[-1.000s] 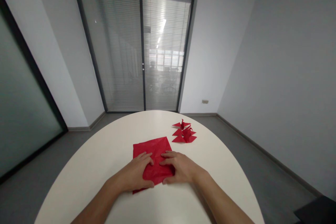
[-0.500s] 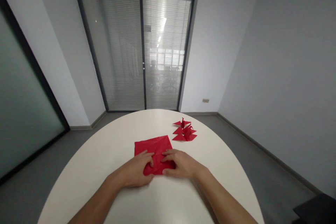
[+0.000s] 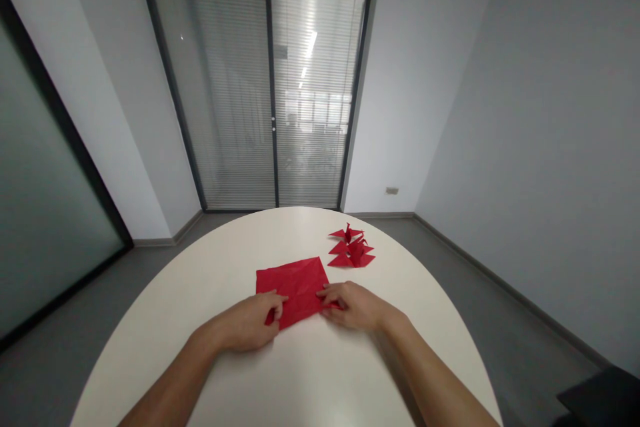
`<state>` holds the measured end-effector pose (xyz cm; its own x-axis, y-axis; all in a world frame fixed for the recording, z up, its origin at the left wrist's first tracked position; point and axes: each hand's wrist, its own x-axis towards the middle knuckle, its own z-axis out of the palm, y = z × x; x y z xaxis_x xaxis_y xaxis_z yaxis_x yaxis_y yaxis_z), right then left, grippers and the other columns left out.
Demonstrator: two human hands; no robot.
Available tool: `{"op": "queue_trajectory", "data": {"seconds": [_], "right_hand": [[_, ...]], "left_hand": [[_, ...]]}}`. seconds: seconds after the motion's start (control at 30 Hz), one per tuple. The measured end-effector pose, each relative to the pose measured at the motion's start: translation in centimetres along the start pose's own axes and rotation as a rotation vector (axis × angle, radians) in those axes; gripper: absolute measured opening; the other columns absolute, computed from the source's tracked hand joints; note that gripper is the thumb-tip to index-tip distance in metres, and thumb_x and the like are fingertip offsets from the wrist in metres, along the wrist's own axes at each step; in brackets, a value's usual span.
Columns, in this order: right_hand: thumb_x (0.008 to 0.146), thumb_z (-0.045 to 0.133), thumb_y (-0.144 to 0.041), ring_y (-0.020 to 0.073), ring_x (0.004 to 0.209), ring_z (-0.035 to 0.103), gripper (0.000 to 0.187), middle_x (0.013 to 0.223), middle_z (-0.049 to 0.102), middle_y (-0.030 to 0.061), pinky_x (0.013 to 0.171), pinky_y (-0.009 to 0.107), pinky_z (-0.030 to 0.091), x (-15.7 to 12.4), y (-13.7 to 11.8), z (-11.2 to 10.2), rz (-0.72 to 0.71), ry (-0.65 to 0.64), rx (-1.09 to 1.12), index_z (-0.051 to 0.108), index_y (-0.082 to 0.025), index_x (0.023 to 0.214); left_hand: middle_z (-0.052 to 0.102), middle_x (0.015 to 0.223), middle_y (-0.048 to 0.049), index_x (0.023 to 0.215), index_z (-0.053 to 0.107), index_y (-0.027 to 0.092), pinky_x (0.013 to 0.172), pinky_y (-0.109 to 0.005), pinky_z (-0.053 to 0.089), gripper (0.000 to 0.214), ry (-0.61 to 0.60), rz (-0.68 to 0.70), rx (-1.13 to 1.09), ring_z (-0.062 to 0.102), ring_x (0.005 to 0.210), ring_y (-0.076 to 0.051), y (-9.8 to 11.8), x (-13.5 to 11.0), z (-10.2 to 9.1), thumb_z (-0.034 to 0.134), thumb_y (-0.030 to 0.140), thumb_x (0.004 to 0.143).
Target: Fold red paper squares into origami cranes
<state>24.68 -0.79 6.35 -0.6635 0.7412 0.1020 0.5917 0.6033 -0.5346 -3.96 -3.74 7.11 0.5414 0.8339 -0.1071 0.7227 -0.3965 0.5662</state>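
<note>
Both hands are pressing flat, the left hand (image 3: 249, 323) and right hand (image 3: 353, 305) having just slid apart along the red paper's (image 3: 295, 281) near fold, creasing it

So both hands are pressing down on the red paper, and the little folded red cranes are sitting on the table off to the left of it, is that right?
Not quite. The head view shows the folded red cranes to the right of the red paper, not the left. The rest holds: the left hand and right hand both press on the paper on the table.

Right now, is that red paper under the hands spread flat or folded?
Folded. The red paper shows a straight creased near edge, pressed onto the table by the left hand and right hand.
</note>
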Motion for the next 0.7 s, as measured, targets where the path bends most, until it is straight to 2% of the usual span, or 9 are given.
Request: {"op": "queue_trajectory", "data": {"seconds": [0.07, 0.13, 0.27, 0.5, 0.7], "right_hand": [[0.090, 0.054, -0.034, 0.0189, 0.066, 0.061, 0.025, 0.078, 0.073, 0.0038, 0.064, 0.029, 0.043, -0.1, 0.2, 0.0, 0.002, 0.026, -0.009, 0.074, -0.021, 0.082], [0.094, 0.050, -0.038, 0.0169, 0.060, 0.055, 0.031, 0.071, 0.069, 0.0029, 0.058, 0.027, 0.038, -0.1, 0.4, 0.1, 0.013, 0.052, 0.004, 0.071, -0.019, 0.081], [0.097, 0.045, -0.043, 0.0167, 0.062, 0.053, 0.037, 0.070, 0.066, 0.0021, 0.057, 0.027, 0.035, 0.1, 0.8, 0.2, 0.070, 0.082, 0.077, 0.067, -0.019, 0.080], [0.098, 0.045, -0.051, 0.0166, 0.065, 0.054, 0.042, 0.072, 0.063, 0.0021, 0.058, 0.027, 0.036, 0.1, 2.0, 0.8, 0.175, 0.169, 0.168, 0.062, -0.018, 0.078], [0.099, 0.043, -0.053, 0.0178, 0.071, 0.057, 0.042, 0.080, 0.065, 0.0033, 0.066, 0.029, 0.042, 0.9, 2.6, 2.0, 0.148, 0.312, 0.271, 0.058, -0.018, 0.082]], "left_hand": [[0.071, 0.097, -0.0044, 0.080, 0.056, 0.023, 0.075, -0.032, 0.045, 0.008, 0.011, -0.021, -0.003, 0.064, 0.089, -0.024, 0.2, -0.2, -0.4, 0.053, 0.029, 0.083], [0.068, 0.087, -0.0023, 0.085, 0.058, 0.022, 0.066, -0.030, 0.040, 0.014, 0.019, -0.044, -0.019, 0.060, 0.077, -0.021, 0.2, -0.3, -0.9, 0.053, 0.036, 0.084], [0.068, 0.090, -0.0029, 0.088, 0.063, 0.020, 0.069, -0.029, 0.040, 0.022, 0.020, -0.068, -0.092, 0.060, 0.080, -0.022, 0.0, -0.4, -1.5, 0.058, 0.041, 0.082], [0.072, 0.103, -0.0064, 0.098, 0.068, 0.018, 0.081, -0.030, 0.047, 0.034, 0.062, -0.018, -0.280, 0.064, 0.090, -0.023, -1.3, 0.2, -1.7, 0.052, 0.047, 0.089], [0.074, 0.107, -0.0079, 0.107, 0.068, 0.017, 0.085, -0.032, 0.048, 0.039, 0.125, 0.007, -0.413, 0.067, 0.094, -0.025, -2.0, 0.9, -1.4, 0.053, 0.048, 0.090]]}}
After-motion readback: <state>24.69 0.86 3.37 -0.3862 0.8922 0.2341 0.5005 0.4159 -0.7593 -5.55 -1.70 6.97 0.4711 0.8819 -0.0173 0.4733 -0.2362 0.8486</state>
